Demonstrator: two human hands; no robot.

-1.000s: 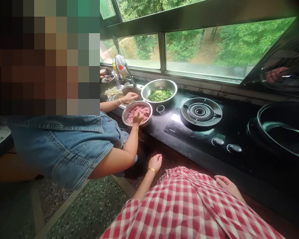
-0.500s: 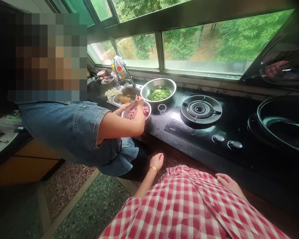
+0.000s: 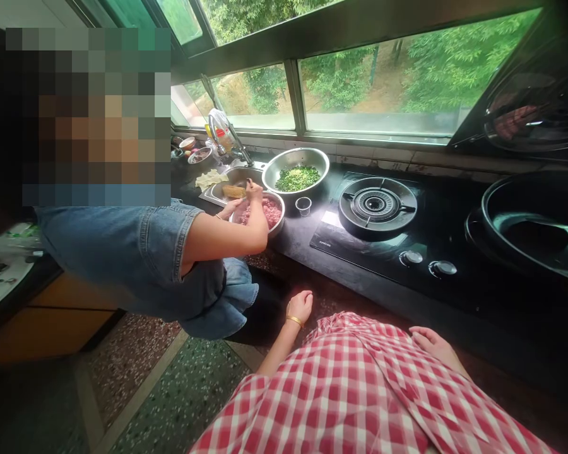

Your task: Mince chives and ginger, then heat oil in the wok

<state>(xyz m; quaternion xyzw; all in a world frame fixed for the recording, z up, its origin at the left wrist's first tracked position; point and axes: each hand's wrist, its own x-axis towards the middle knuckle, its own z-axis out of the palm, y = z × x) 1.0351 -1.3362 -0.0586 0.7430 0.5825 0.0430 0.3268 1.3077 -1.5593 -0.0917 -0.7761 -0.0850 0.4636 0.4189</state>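
My left hand [image 3: 300, 305], with a gold bangle at the wrist, hangs loosely curled below the edge of the black counter [image 3: 322, 243] and holds nothing. My right hand [image 3: 430, 343] rests flat on my red checked apron [image 3: 360, 391], fingers stretched out. To my left a person in a denim dress [image 3: 137, 252] leans over a steel bowl of pink minced meat [image 3: 265, 213]. One of their hands holds a utensil above the meat. Behind it stands a larger steel bowl of chopped greens [image 3: 297, 176].
A gas hob [image 3: 376, 208] with two knobs lies in front of me. A dark wok [image 3: 534, 227] sits at the right. A small cup [image 3: 303, 205] stands by the bowls. Sink [image 3: 234, 180], tap and small dishes are at the far left under the window.
The other person's hand rose from the meat bowl and their arm now crosses in front of it. My view shifted slightly right. My own hands barely moved.
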